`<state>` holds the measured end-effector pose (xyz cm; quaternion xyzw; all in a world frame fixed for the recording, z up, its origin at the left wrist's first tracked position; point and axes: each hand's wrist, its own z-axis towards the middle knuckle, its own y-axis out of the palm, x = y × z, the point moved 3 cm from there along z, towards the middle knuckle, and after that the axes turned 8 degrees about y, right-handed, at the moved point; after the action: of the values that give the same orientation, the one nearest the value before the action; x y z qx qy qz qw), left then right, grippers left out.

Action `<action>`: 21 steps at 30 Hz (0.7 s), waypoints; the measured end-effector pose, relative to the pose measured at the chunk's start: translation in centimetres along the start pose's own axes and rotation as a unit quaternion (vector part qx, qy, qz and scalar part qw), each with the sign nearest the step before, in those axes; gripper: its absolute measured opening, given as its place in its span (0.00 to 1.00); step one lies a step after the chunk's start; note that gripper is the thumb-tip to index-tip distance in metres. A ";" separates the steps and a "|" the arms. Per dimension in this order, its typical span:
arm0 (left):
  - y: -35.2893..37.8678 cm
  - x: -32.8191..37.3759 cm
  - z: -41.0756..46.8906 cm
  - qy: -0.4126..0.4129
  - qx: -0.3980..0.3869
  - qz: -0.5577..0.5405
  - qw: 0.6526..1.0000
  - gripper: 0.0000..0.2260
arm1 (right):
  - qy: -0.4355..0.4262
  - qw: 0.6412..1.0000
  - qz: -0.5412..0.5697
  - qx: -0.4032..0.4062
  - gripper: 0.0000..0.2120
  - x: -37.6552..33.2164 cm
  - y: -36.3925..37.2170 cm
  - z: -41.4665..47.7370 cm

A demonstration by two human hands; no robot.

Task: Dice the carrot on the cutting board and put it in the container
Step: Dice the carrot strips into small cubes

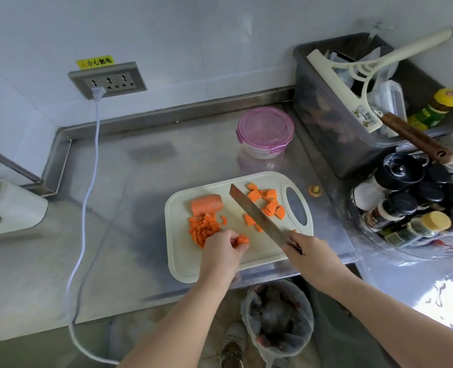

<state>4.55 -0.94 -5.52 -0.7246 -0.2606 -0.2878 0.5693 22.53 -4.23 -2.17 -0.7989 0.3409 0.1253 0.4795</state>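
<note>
My left hand (224, 247) is curled, its fingertips pinching a small clump of carrot pieces (242, 239) just above the cutting board (182, 258). My right hand (309, 252) is closed round the handle of the one knife (257, 216), whose blade slants across the board with its tip pointing away from me. I count one uncut carrot stub (206, 204) lying at the board's far left. Touching it on the near side is one heap of small dice (203, 229), too many to number. Roughly ten larger chunks (266, 201) are scattered on both sides of the blade. One container (265, 132), with its pink lid on, stands on the table (140, 208) beyond the board.
</note>
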 end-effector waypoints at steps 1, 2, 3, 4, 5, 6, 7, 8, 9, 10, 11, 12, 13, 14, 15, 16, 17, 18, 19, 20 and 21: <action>0.0 0.0 -0.1 -0.008 -0.001 -0.008 1.000 0.07 | -0.001 1.000 -0.003 -0.006 0.11 0.1 0.5 -0.3; 0.0 0.0 -0.1 -0.019 -0.004 -0.017 1.000 0.07 | -0.002 1.000 -0.005 -0.011 0.12 0.1 1.0 -0.6; 0.0 0.1 -0.2 -0.028 -0.004 -0.022 0.999 0.06 | -0.001 1.000 -0.006 -0.017 0.12 0.1 1.5 -0.8; -0.1 0.2 -0.1 -0.032 -0.003 -0.019 0.999 0.05 | 0.000 1.000 -0.005 -0.022 0.12 0.0 1.8 -1.0; -0.1 0.3 0.0 -0.029 -0.001 -0.004 1.000 0.05 | 0.001 1.000 -0.006 -0.023 0.11 0.0 2.2 -1.1; -0.2 0.4 0.2 -0.022 -0.001 0.017 1.000 0.06 | 0.002 1.000 -0.008 -0.020 0.10 0.0 2.4 -1.1; -0.2 0.5 0.4 -0.015 -0.001 0.042 0.999 0.08 | 0.004 1.000 -0.010 -0.017 0.09 -0.1 2.6 -1.1; -0.2 0.5 0.4 -0.009 -0.001 0.064 0.998 0.10 | 0.008 1.000 -0.009 -0.016 0.09 -0.1 2.7 -1.1; -0.2 0.6 0.5 -0.004 0.000 0.079 0.997 0.12 | 0.012 1.000 -0.009 -0.017 0.09 -0.1 2.9 -1.1; -0.1 0.5 0.5 -0.003 -0.001 0.086 0.996 0.14 | 0.016 1.000 -0.009 -0.019 0.09 -0.2 3.0 -1.0; -0.1 0.4 0.5 -0.005 -0.002 0.087 0.996 0.17 | 0.020 1.000 -0.009 -0.022 0.09 -0.2 3.1 -1.0; -0.1 0.3 0.5 -0.007 -0.004 0.088 0.996 0.19 | 0.022 0.999 -0.011 -0.022 0.09 -0.3 3.2 -1.0; -0.1 0.3 0.4 -0.006 -0.006 0.090 0.996 0.20 | 0.023 0.999 -0.013 -0.021 0.10 -0.4 3.2 -1.0; 0.0 0.4 0.5 -0.005 -0.008 0.095 0.995 0.19 | 0.023 0.999 -0.015 -0.020 0.10 -0.5 3.2 -1.0; 0.1 0.4 0.5 -0.003 -0.009 0.100 0.995 0.19 | 0.023 0.999 -0.016 -0.019 0.10 -0.5 3.3 -1.0; 0.1 0.5 0.5 -0.001 -0.008 0.104 0.995 0.17 | 0.020 0.999 -0.017 -0.018 0.10 -0.6 3.3 -1.0; 0.2 0.6 0.6 0.002 -0.004 0.109 0.994 0.15 | 0.017 1.000 -0.017 -0.018 0.09 -0.7 3.4 -1.1; 0.2 0.7 0.6 0.006 0.001 0.118 0.993 0.13 | 0.014 1.000 -0.017 -0.018 0.09 -0.8 3.4 -1.2; 0.3 0.8 0.6 0.008 0.007 0.128 0.992 0.12 | 0.013 1.000 -0.018 -0.019 0.09 -0.9 3.5 -1.2; 0.3 0.8 0.7 0.009 0.011 0.134 0.991 0.11 | 0.014 1.000 -0.018 -0.020 0.09 -0.9 3.5 -1.2; 0.3 0.7 0.7 0.008 0.014 0.133 0.991 0.11 | 0.016 0.999 -0.018 -0.021 0.09 -0.9 3.6 -1.2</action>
<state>5.35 -0.24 -5.31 -0.7422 -0.1614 -0.2120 0.6150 19.26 -5.99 -3.52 -0.8166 0.3312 0.1111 0.4595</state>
